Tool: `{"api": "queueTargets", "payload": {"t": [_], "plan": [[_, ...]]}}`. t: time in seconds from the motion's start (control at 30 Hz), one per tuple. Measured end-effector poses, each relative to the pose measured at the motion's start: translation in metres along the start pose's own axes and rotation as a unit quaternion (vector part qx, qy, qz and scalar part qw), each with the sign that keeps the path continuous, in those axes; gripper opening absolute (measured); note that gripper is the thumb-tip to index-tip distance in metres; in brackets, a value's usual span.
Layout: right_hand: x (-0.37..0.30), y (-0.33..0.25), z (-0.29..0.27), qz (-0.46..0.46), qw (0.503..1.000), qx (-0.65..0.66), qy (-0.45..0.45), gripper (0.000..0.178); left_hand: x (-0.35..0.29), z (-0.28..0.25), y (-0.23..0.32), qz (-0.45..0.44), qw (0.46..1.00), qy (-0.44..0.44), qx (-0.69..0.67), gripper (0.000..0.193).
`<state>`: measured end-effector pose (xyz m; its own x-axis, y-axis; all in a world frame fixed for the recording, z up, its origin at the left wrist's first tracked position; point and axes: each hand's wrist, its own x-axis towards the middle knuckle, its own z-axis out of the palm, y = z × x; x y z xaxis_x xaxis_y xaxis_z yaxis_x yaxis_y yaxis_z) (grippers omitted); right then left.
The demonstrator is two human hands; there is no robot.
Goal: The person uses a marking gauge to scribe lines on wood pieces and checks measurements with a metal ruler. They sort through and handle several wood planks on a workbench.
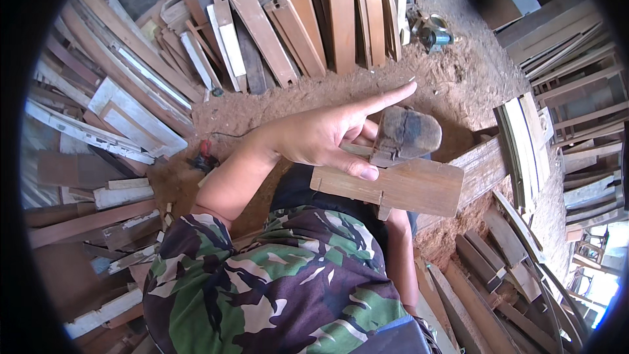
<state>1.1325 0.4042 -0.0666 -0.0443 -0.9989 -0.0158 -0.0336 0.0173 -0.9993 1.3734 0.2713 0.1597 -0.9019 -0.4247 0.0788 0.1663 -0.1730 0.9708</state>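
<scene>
Left hand (321, 137): spread wide over the wooden piece (393, 187), forefinger stretched straight out, thumb pressed on the piece's top face near its left end, no closed grip visible. Wooden piece: flat, notched board (pale brown) lying across the lap just above the camouflage shirt (275, 288), a dark worn block (406, 134) touching its upper edge. Right hand: hidden under the board, only the forearm (403, 262) showing, so its hold cannot be told; stacked planks (308, 19) and sawdust floor (458, 78) lie beyond.
</scene>
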Motion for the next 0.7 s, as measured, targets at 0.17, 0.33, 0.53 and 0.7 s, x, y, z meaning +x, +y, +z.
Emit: {"api": "queueTargets", "payload": {"t": [0.17,0.33,0.53,0.7], "plan": [[0.005,-0.004,-0.003,0.004,1.000,0.022,0.021,0.040,0.000,0.005,0.010,-0.043,0.999,0.024,0.023,0.116],[0.010,-0.008,0.001,0.005,0.998,0.056,0.039,0.039,-0.001,0.004,-0.003,0.000,0.998,-0.002,0.061,0.121],[0.016,-0.022,-0.002,0.010,0.992,0.111,0.059,0.039,0.000,0.011,-0.018,0.101,0.979,-0.036,0.175,0.122],[0.016,-0.030,-0.008,0.014,0.987,0.141,0.070,0.039,0.003,0.013,-0.023,0.110,0.960,-0.039,0.253,0.124]]}}
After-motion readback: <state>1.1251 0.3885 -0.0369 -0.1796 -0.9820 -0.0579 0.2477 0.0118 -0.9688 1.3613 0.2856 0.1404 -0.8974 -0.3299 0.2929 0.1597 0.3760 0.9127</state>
